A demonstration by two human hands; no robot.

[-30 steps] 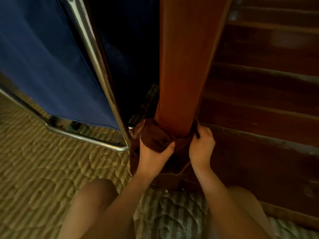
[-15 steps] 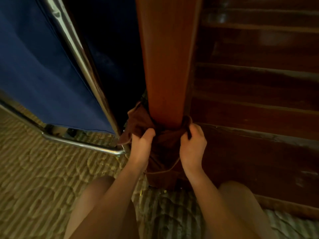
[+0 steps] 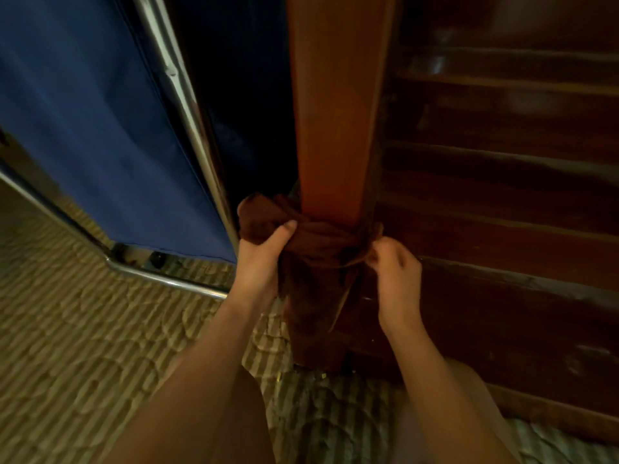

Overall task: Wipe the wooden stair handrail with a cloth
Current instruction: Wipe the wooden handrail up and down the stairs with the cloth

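A reddish-brown wooden handrail post [image 3: 331, 105] runs from the top of the view down to the floor. A dark brown cloth [image 3: 318, 242] is wrapped around its lower part, and a loose end hangs below. My left hand [image 3: 263, 259] grips the cloth's bunched left side, thumb on top. My right hand [image 3: 397, 272] pinches the cloth's right edge beside the post. The base of the post is hidden behind the hanging cloth.
Dark wooden stair steps [image 3: 502, 182] rise on the right. A blue fabric panel [image 3: 100, 128] in a chrome tube frame [image 3: 187, 105] stands close on the left. Striped patterned carpet [image 3: 83, 329] covers the floor. My bare knees show at the bottom.
The cloth has slid from side to side around the post: my left hand now grips higher on the bunched left end, and my right hand has pulled out to the right and lower.
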